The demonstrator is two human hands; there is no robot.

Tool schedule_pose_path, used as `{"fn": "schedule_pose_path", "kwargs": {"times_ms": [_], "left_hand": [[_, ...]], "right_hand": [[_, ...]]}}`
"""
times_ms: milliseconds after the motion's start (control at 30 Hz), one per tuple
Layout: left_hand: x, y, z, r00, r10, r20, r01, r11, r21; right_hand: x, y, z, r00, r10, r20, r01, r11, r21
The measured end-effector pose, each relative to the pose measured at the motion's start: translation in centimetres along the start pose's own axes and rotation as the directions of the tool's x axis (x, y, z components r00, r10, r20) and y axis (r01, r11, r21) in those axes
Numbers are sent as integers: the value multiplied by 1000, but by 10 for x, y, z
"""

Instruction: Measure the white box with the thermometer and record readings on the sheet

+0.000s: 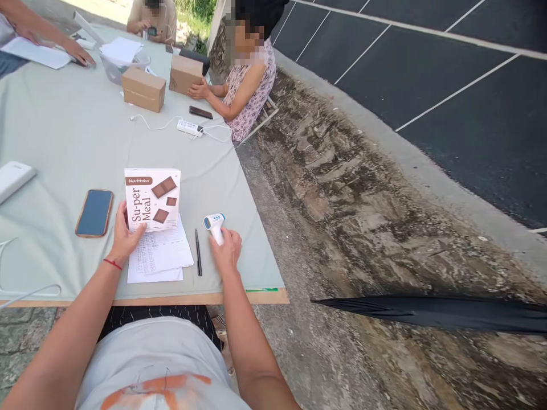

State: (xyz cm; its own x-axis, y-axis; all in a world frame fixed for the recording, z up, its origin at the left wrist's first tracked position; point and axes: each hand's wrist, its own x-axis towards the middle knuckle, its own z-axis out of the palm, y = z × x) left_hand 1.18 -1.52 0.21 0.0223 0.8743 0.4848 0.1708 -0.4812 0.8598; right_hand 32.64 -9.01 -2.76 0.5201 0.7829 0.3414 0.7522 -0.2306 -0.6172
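Observation:
My left hand [127, 234] grips the lower left of a white NutriMotion "Su-per Meal" box [166, 202], printed with brown chocolate squares. The box stands upright, its front turned toward me. Below it lie printed paper sheets [164, 256], partly hidden by the box. My right hand [227, 248] is closed around the handle of a white and blue infrared thermometer [216, 225], its head tipped to the left. Between the papers and my right hand rests a black pen [198, 253]. A smartphone [94, 213] with a brown edge lies left of my left hand.
Two cardboard boxes, one free-standing [144, 90] and one held by a seated person [186, 74], are on the far table [64, 142]. Nearby are a dark phone [200, 112], a power strip [190, 128] and a clear bin [111, 69]. A power bank [15, 179] lies left. Other people sit around.

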Motion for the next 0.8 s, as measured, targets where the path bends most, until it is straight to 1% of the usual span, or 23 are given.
{"fn": "schedule_pose_path", "kwargs": {"times_ms": [67,100,133,200,267,333,400,500,567,667,733,800], "left_hand": [[-2,-3,1,1000,6,7,-7,1000,4],[-3,-5,1,1000,16,10,-16,1000,12],[-4,-6,1,999,31,12,-32,999,27],[-6,-8,1,997,73,23,-75,994,76],[-7,-9,0,991,130,42,-134,982,131],[-6,-8,0,983,176,59,-184,966,182],[-6,-6,0,979,193,66,-203,956,211],[-4,-4,2,989,146,39,-151,963,222],[-3,-6,4,996,95,2,-93,973,209],[-3,-10,6,999,34,-42,-27,986,166],[-3,-11,6,999,13,-29,-8,984,179],[-4,-9,6,1000,-1,-4,2,976,219]], "right_hand": [[-8,-6,0,995,-84,-50,82,996,-40],[-11,-10,0,993,-117,-30,116,993,-25],[-14,-14,-1,989,-148,22,148,989,3],[-21,-21,-1,966,-199,168,192,980,57],[-28,-26,0,938,-204,281,193,979,66],[-33,-29,0,930,-176,323,167,984,58],[-35,-30,0,933,-145,329,118,988,100],[-34,-30,-4,943,-104,316,9,957,289],[-33,-30,-7,949,-56,309,-91,893,441],[-39,-36,-7,951,20,309,-216,757,617],[-46,-44,-5,950,16,312,-237,687,687],[-56,-53,-4,947,-16,321,-231,660,715]]}}
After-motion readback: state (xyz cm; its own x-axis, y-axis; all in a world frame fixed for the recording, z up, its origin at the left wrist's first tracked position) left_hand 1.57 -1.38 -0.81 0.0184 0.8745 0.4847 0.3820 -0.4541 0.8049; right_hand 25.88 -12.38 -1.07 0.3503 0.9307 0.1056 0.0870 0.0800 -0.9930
